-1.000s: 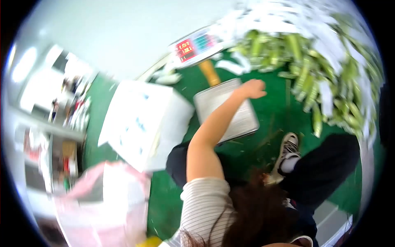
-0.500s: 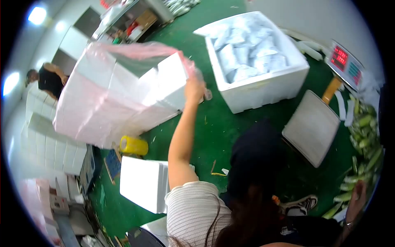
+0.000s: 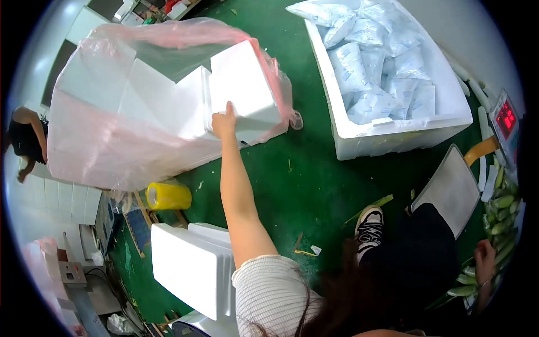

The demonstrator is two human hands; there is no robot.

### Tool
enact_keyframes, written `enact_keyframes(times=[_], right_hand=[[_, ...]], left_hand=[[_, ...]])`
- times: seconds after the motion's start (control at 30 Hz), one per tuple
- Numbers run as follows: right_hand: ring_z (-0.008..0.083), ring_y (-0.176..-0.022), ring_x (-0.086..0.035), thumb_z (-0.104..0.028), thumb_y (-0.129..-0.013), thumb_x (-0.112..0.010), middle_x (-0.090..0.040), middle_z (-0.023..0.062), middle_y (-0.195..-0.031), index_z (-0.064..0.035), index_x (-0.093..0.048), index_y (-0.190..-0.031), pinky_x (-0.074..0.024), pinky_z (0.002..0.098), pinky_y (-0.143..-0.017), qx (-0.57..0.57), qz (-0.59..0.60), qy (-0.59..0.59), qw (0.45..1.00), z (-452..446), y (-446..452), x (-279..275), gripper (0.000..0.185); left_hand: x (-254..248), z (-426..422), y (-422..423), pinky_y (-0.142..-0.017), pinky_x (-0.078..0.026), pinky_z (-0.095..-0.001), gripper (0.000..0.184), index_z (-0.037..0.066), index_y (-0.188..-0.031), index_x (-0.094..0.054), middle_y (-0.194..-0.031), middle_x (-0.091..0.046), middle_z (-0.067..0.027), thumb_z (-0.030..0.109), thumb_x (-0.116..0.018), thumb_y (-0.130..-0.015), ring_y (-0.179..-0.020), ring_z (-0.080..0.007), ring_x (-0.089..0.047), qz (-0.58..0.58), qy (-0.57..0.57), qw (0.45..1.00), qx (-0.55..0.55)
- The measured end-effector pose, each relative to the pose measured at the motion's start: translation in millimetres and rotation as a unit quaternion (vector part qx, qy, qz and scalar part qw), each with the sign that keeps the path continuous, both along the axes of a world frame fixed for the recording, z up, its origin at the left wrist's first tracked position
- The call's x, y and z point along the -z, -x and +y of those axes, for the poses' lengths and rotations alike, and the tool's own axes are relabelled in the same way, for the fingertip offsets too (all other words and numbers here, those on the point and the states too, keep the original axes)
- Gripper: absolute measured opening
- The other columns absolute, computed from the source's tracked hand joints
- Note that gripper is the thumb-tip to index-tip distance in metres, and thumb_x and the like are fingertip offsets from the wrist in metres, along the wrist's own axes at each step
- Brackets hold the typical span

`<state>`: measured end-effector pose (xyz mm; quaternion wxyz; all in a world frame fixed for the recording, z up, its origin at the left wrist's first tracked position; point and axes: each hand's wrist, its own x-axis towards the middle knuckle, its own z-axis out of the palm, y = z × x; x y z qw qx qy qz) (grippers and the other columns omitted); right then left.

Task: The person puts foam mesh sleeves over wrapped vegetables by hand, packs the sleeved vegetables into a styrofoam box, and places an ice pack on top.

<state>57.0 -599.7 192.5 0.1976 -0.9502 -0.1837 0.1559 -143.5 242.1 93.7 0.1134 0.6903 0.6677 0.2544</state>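
Head view: one foam box (image 3: 248, 84) is touched by the left hand (image 3: 224, 122), one finger extended; whether the right hand's (image 3: 484, 259) fingers grip cannot be told; one scale's (image 3: 450, 182) red digits are unreadable.

A yellow roll (image 3: 171, 196) lies on the green floor (image 3: 281, 208), left of centre, near a blue panel (image 3: 136, 229) edged with wood. White scrap (image 3: 316, 250) sits by a yellow strip (image 3: 306, 253) below centre. A person in a dark sleeveless top (image 3: 27, 135) bends at the left edge; a grey box (image 3: 72, 273) stands lower left.
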Motion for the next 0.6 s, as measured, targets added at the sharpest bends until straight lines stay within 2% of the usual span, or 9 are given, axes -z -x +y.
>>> enact_keyframes(times=[0.07, 0.17, 0.23, 0.27, 0.4, 0.43, 0.47, 0.53, 0.6], right_hand=[[0.0151, -0.067, -0.049, -0.002, -0.081, -0.053, -0.049, 0.0059, -0.078, 0.0012, -0.052, -0.094, -0.0410, 0.0253, -0.062, 0.067, 0.081, -0.013, 0.994, 30.3, 12.2, -15.0, 0.014], [0.0150, -0.069, -0.049, -0.002, -0.081, -0.054, -0.049, 0.0065, -0.078, 0.0008, -0.052, -0.095, -0.0411, 0.0254, -0.063, 0.015, 0.058, 0.042, 0.997, 64.0, 24.8, -42.6, 0.014], [0.0147, -0.071, -0.050, -0.001, -0.081, -0.054, -0.050, 0.0068, -0.078, -0.0002, -0.054, -0.095, -0.0415, 0.0259, -0.067, -0.016, -0.087, -0.038, 0.995, 89.1, 34.6, -54.3, 0.014], [0.0151, -0.074, -0.050, 0.000, -0.080, -0.056, -0.052, 0.0068, -0.082, -0.0010, -0.055, -0.095, -0.0416, 0.0268, -0.071, -0.026, -0.073, -0.090, 0.993, 116.6, 38.6, -72.5, 0.015], [0.0181, -0.078, -0.055, 0.000, -0.078, -0.057, -0.056, 0.0086, -0.086, -0.0006, -0.056, -0.094, -0.0427, 0.0271, -0.073, -0.239, -0.118, -0.116, 0.957, 251.7, 50.8, -126.1, 0.017], [0.0206, -0.079, -0.058, -0.001, -0.078, -0.057, -0.057, 0.0107, -0.083, -0.0006, -0.058, -0.094, -0.0441, 0.0296, -0.073, -0.314, -0.132, -0.171, 0.925, 297.8, 66.6, -129.0, 0.016], [0.0238, -0.079, -0.059, -0.003, -0.077, -0.056, -0.058, 0.0131, -0.086, -0.0010, -0.058, -0.094, -0.0454, 0.0325, -0.073, -0.380, 0.022, -0.186, 0.906, 351.3, 81.6, -140.9, 0.017], [0.0256, -0.076, -0.058, -0.005, -0.077, -0.057, -0.055, 0.0140, -0.089, -0.0012, -0.054, -0.099, -0.0469, 0.0354, -0.071, -0.587, -0.004, -0.231, 0.776, 436.0, 104.8, -112.5, 0.023], [0.0305, -0.092, -0.055, -0.010, -0.081, -0.053, -0.051, 0.0177, -0.103, -0.0018, -0.047, -0.113, -0.0433, 0.0378, -0.084, -0.622, -0.018, -0.209, 0.754, 513.6, 136.0, -77.5, 0.034]], left_hand=[[0.2, -23.9, 17.0, -0.084, -0.045, -0.0433, 0.074, -0.009, -0.101, -0.057, -0.099, -0.061, -0.0249, 0.060, -0.058, -0.074, -0.094, -0.0405, -0.058, -0.025, 0.025, 0.999, 0.013], [-11.8, -89.0, 47.4, -0.087, -0.043, -0.0406, 0.069, -0.011, -0.102, -0.055, -0.105, -0.058, -0.0263, 0.052, -0.062, -0.076, -0.100, -0.0376, -0.055, -0.122, -0.016, 0.992, 0.015], [-19.5, -128.0, 77.8, -0.085, -0.043, -0.0390, 0.061, -0.011, -0.101, -0.056, -0.103, -0.059, -0.0251, 0.045, -0.063, -0.079, -0.097, -0.0348, -0.056, -0.166, -0.046, 0.985, 0.016], [-21.9, -147.2, 99.4, -0.083, -0.044, -0.0382, 0.057, -0.011, -0.099, -0.056, -0.099, -0.060, -0.0242, 0.042, -0.063, -0.080, -0.092, -0.0332, -0.057, -0.187, -0.066, 0.980, 0.006], [-5.8, -200.9, 193.7, -0.075, -0.043, -0.0311, 0.037, -0.008, -0.089, -0.060, -0.085, -0.063, -0.0159, 0.029, -0.061, -0.085, -0.080, -0.0186, -0.055, -0.325, 0.109, 0.939, -0.017], [0.7, -213.7, 201.5, -0.074, -0.044, -0.0303, 0.035, -0.007, -0.088, -0.061, -0.084, -0.063, -0.0139, 0.028, -0.060, -0.086, -0.079, -0.0171, -0.055, -0.324, 0.091, 0.941, -0.011], [8.5, -223.5, 201.2, -0.073, -0.044, -0.0296, 0.033, -0.006, -0.087, -0.062, -0.083, -0.063, -0.0119, 0.026, -0.059, -0.086, -0.078, -0.0156, -0.054, -0.327, 0.070, 0.943, -0.001], [13.5, -229.9, 193.8, -0.068, -0.044, -0.0299, 0.034, -0.005, -0.087, -0.062, -0.077, -0.063, -0.0093, 0.029, -0.058, -0.087, -0.072, -0.0159, -0.053, -0.365, 0.025, 0.931, 0.002], [-2.2, -227.6, 190.5, -0.067, -0.043, -0.0291, 0.037, -0.005, -0.086, -0.062, -0.075, -0.062, -0.0078, 0.031, -0.059, -0.086, -0.071, -0.0152, -0.052, -0.314, 0.047, 0.948, -0.013]])
